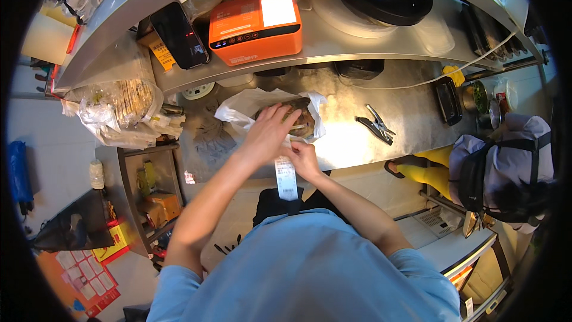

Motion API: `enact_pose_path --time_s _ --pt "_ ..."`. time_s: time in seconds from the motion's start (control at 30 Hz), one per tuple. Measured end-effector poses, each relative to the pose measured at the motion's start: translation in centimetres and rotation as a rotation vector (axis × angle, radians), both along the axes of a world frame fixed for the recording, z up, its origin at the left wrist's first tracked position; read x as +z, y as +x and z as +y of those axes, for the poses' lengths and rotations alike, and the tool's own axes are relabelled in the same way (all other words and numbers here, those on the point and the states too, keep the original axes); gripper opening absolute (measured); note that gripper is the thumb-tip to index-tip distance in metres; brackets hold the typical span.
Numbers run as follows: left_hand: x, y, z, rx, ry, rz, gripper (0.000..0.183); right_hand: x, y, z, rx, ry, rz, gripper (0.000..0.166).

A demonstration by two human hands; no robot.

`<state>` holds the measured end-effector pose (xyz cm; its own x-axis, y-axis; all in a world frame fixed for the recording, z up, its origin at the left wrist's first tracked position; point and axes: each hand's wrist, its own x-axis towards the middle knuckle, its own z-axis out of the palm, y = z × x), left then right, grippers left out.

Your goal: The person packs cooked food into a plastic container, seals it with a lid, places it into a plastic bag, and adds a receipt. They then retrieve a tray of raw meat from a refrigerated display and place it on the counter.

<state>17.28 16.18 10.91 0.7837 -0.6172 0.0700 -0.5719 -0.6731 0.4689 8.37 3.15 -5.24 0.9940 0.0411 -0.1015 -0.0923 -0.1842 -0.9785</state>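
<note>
A white plastic bag (241, 103) stands with its mouth spread on the steel worktop, and a container with brownish food (304, 127) shows inside. My left hand (270, 129) reaches over the near left rim of the bag, fingers spread above the container; its palm side is hidden. At the bag's near edge, my right hand (304, 158) has its fingers curled, pinching the top of a long printed paper receipt (286, 181) that hangs down towards me. Whether it also grips the bag's edge is hard to tell. A stapler-like metal plier tool (377, 126) lies to the right.
An orange printer (254, 31) and a black smartphone (179, 36) stand on the shelf above. Left is a clear bag of wooden skewers (132, 100). A black container (448, 100) sits at right, under a white cable (415, 86). A person with a grey backpack (514, 165) is at right.
</note>
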Motion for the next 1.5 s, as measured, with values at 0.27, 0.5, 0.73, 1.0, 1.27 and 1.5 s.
enact_pose_path --time_s 0.27,0.5,0.73,1.0,1.27,1.5 --pt "-3.9 1.4 2.9 0.158 0.268 0.247 0.025 -4.5 1.9 -13.5 -0.206 -0.69 0.02 0.028" --pt "-4.7 1.0 4.4 0.232 0.152 0.132 0.025 -4.6 6.1 -26.1 0.148 -1.103 0.184 0.082" --pt "-4.4 0.0 5.6 0.248 0.095 0.079 0.024 12.6 3.8 -12.1 -0.126 0.005 -0.224 0.043" --pt "-3.7 0.3 6.3 0.253 0.044 0.106 0.023 17.2 10.9 3.5 -0.126 0.334 -0.415 0.047" --pt "-1.9 -0.6 6.8 0.238 -0.068 0.181 0.023 12.6 11.2 5.5 -0.174 -0.155 -0.499 0.024" --pt "4.4 -2.4 7.7 0.785 -0.137 -0.659 0.051 14.8 7.8 4.3 -0.086 0.048 -0.423 0.035"
